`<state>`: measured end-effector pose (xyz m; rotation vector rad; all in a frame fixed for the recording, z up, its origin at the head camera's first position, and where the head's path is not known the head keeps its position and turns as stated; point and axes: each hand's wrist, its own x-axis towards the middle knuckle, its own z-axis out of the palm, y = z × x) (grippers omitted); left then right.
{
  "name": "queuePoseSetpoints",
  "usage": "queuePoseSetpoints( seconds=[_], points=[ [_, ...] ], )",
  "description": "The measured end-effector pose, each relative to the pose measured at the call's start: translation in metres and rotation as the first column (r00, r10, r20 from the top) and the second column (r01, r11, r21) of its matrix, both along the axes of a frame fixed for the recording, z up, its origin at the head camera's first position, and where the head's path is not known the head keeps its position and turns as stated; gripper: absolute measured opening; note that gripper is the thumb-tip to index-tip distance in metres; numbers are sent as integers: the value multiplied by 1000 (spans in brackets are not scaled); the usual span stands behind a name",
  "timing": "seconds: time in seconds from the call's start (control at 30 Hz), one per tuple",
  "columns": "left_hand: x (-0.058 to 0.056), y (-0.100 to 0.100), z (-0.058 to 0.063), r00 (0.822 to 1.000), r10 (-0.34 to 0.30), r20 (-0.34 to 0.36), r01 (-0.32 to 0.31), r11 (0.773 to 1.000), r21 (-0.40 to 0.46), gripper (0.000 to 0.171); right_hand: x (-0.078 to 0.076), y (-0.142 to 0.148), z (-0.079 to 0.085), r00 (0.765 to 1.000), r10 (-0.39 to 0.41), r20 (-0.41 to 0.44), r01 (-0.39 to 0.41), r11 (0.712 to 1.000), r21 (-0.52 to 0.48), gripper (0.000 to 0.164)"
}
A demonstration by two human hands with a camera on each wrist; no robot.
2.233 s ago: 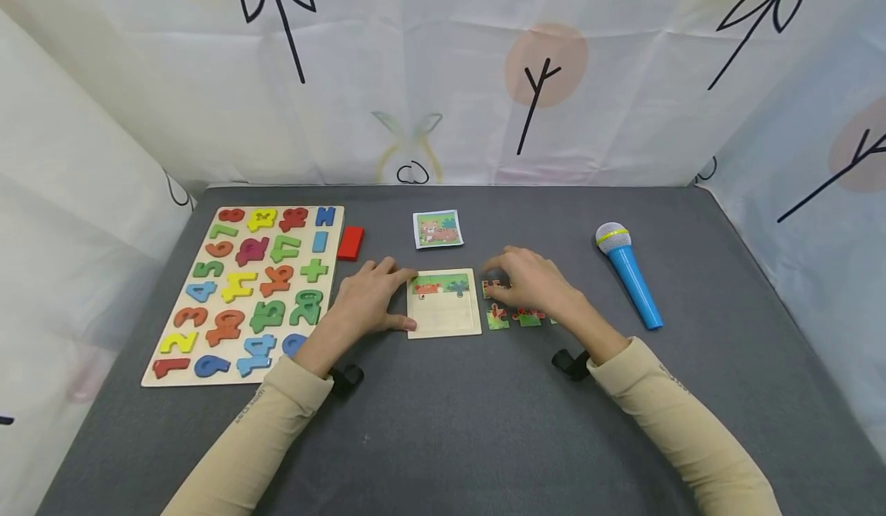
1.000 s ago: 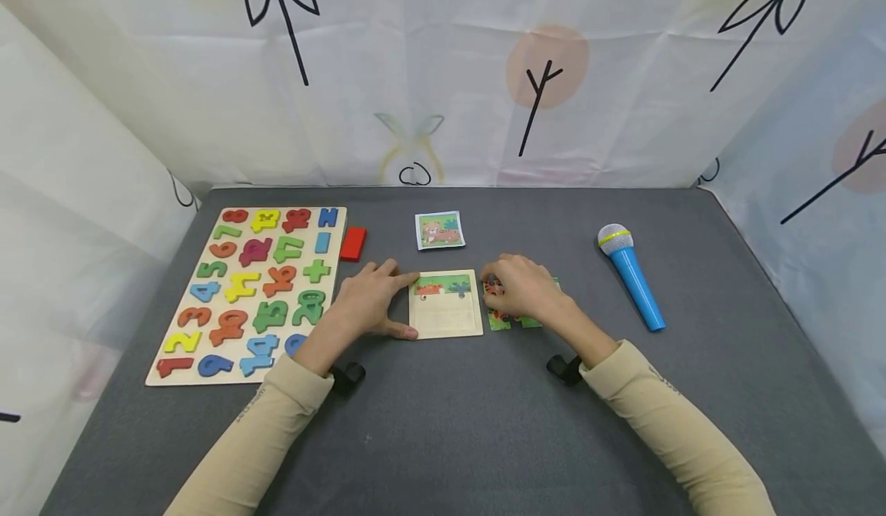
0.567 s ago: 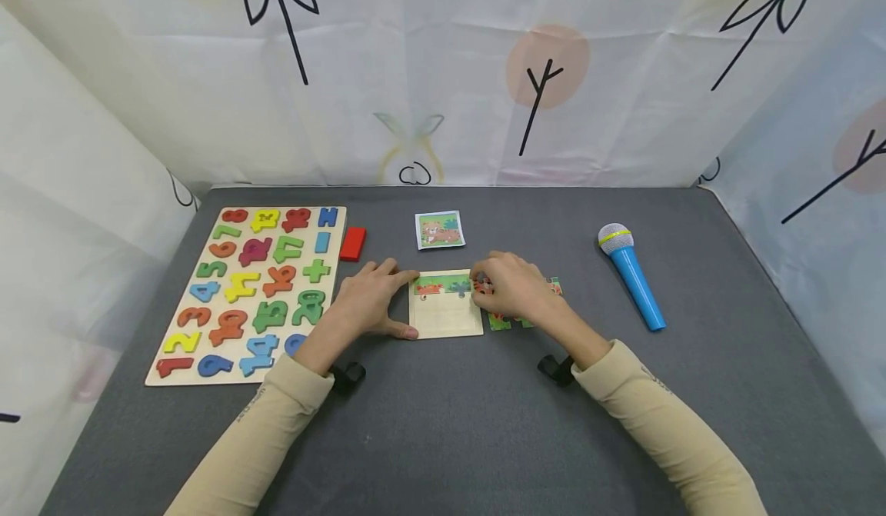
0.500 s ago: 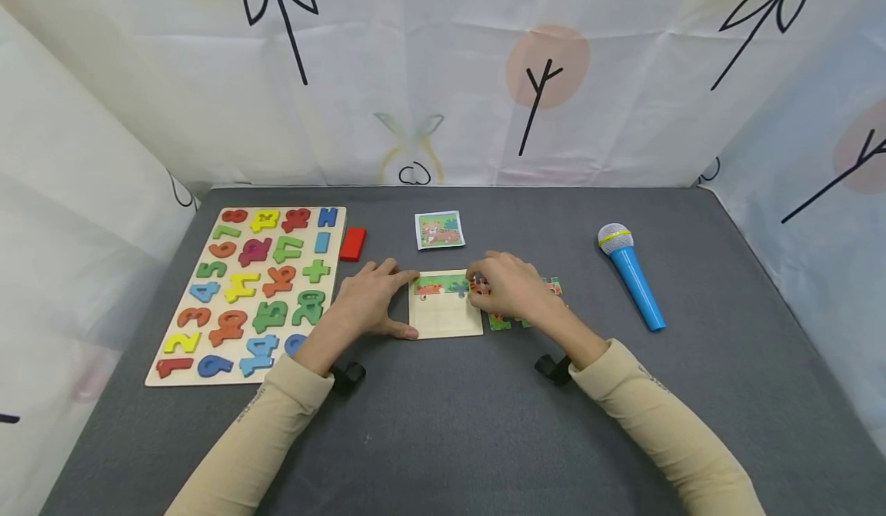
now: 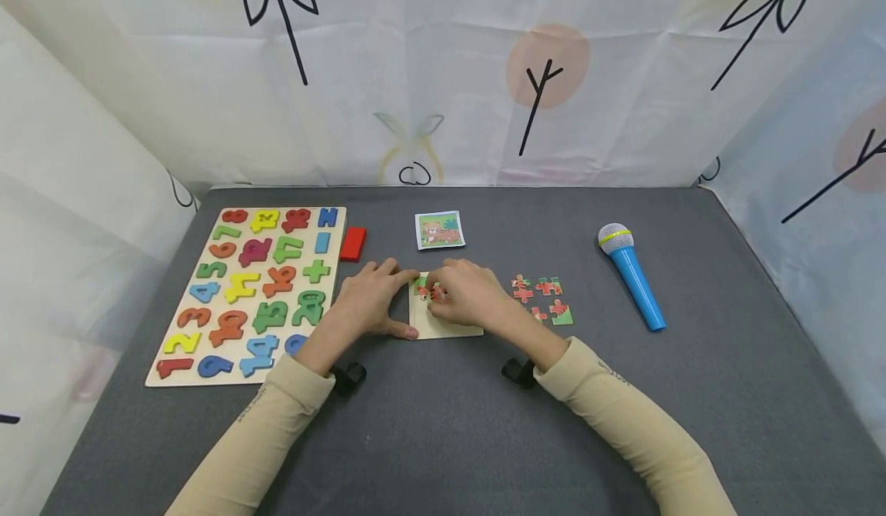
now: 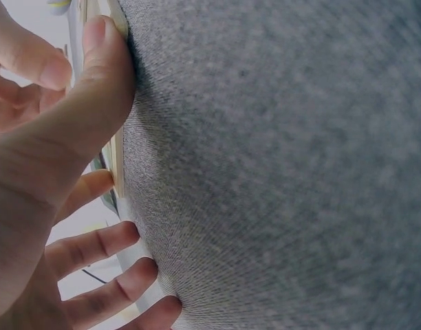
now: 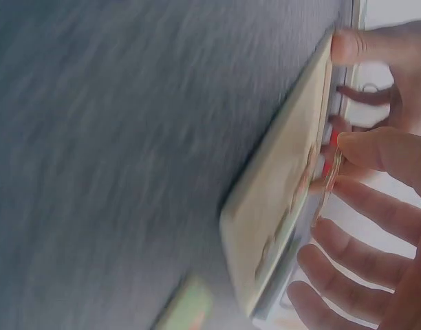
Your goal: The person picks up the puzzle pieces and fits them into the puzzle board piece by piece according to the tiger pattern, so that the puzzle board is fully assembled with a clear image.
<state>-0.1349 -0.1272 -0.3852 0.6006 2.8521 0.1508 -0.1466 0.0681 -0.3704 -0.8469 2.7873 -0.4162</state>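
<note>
My right hand (image 5: pixel 467 293) pinches a jigsaw piece (image 7: pixel 328 184) between thumb and fingertips, holding it over the upper left part of a small wooden puzzle tray (image 5: pixel 443 330). In the right wrist view the piece is seen edge-on, above the tray surface. Along the tray's left edge rests my left hand (image 5: pixel 370 298), its thumb (image 6: pixel 104 51) at the near corner and forefinger at the far one. A few green and red pieces (image 5: pixel 420 285) lie in the tray's top row, mostly hidden by the right hand. To the right, several loose jigsaw pieces (image 5: pixel 549 287) lie on the table.
A wooden number board (image 5: pixel 208 316) with coloured numerals stands left, a red block (image 5: pixel 353 244) beside it. Behind the tray lies a picture card (image 5: pixel 439 230). A blue toy microphone (image 5: pixel 633 281) lies at the right of the grey table (image 5: pixel 443 439). Printed cloth encloses the table.
My right hand has picked a jigsaw piece from the loose ones and carried it left over the tray, uncovering the other pieces. The left hand has stayed at the tray's edge.
</note>
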Motion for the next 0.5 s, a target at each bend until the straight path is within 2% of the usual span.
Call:
queuePoseSetpoints(
  seconds=[0.27, 0.5],
  points=[
    [2, 0, 0, 1000, -2, -20, 2, 1000, 11, 98, 4, -20, -4, 997, 64, -32, -64, 998, -9, 21],
    [2, 0, 0, 1000, 9, -18, -9, 1000, 21, 98, 5, -25, -5, 998, 44, -46, -43, 999, 22, 20]
  ],
)
